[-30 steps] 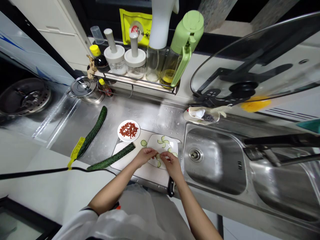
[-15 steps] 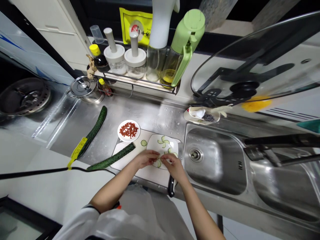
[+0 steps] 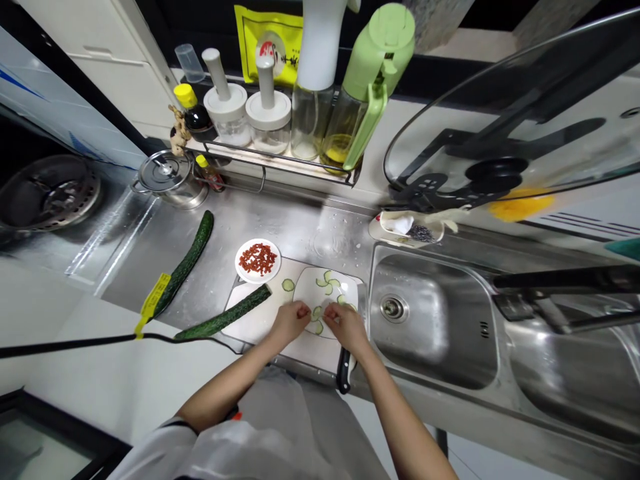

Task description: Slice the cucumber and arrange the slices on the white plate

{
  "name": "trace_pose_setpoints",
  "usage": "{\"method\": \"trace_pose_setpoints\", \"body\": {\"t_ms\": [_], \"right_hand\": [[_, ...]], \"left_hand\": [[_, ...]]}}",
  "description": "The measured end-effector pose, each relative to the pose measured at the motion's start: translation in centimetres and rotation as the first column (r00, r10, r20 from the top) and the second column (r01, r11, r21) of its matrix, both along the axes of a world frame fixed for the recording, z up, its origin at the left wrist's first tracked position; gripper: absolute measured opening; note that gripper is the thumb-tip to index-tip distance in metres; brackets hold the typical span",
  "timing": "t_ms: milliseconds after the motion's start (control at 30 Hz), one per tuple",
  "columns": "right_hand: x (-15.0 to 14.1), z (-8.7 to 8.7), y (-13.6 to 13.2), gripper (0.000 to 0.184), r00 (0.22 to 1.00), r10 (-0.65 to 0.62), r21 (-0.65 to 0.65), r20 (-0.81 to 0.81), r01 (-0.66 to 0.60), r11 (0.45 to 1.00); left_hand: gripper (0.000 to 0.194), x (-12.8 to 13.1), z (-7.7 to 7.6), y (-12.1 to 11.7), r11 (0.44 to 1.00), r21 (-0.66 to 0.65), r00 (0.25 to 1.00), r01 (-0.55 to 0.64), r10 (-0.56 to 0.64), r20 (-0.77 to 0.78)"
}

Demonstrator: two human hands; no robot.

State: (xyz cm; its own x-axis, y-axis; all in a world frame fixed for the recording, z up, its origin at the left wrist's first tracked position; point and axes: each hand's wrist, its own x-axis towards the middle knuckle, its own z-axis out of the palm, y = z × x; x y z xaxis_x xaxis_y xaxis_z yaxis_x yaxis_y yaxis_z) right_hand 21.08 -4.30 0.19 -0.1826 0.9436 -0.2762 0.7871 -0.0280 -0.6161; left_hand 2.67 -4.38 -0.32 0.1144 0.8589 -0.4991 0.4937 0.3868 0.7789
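My left hand [image 3: 291, 319] and my right hand [image 3: 344, 323] rest at the near edge of a white plate [image 3: 304, 291] that lies on a white cutting board [image 3: 253, 325]. Both hands have their fingers curled in a pinch. What they pinch is too small to make out. Cucumber slices [image 3: 317, 313] lie on the plate between the two hands, and more slices [image 3: 327, 283] sit at its far side. One slice [image 3: 287, 285] lies on the board beside the plate. A halved cucumber [image 3: 223, 320] lies across the board's left end.
A whole cucumber [image 3: 186, 262] and a small dish of red berries [image 3: 257, 259] lie to the left on the steel counter. A black knife handle [image 3: 343, 377] sticks out under my right wrist. The sink [image 3: 433, 320] is to the right. Bottles stand on a rack [image 3: 280, 160] behind.
My hands have drawn slightly apart, so slices on the plate between them now show. The view has shifted a little downward.
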Motion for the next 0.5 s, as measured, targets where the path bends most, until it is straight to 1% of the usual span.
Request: {"method": "trace_pose_setpoints", "body": {"t_ms": [67,133,300,500], "right_hand": [[-0.2,0.1,-0.1,0.006,0.995,0.048,0.006,0.085,-0.049,0.999],[-0.4,0.2,-0.1,0.006,0.985,0.074,-0.004,0.155,-0.074,0.997],[-0.8,-0.1,-0.2,0.006,0.968,0.097,0.0,0.232,-0.1,0.995],[-0.8,-0.8,-0.3,0.006,0.959,0.105,0.048,0.262,-0.121,0.991]], "left_hand": [[0.014,0.3,0.3,-0.4,0.993,0.06,0.987,0.102,-0.094,-0.129],[0.017,0.6,0.5,-0.7,0.985,0.053,0.968,0.161,-0.148,-0.202],[0.02,1.5,0.5,-1.0,0.977,0.001,0.924,0.214,-0.202,-0.325],[0.02,2.0,0.5,-0.8,0.972,-0.046,0.903,0.229,-0.229,-0.364]]}}
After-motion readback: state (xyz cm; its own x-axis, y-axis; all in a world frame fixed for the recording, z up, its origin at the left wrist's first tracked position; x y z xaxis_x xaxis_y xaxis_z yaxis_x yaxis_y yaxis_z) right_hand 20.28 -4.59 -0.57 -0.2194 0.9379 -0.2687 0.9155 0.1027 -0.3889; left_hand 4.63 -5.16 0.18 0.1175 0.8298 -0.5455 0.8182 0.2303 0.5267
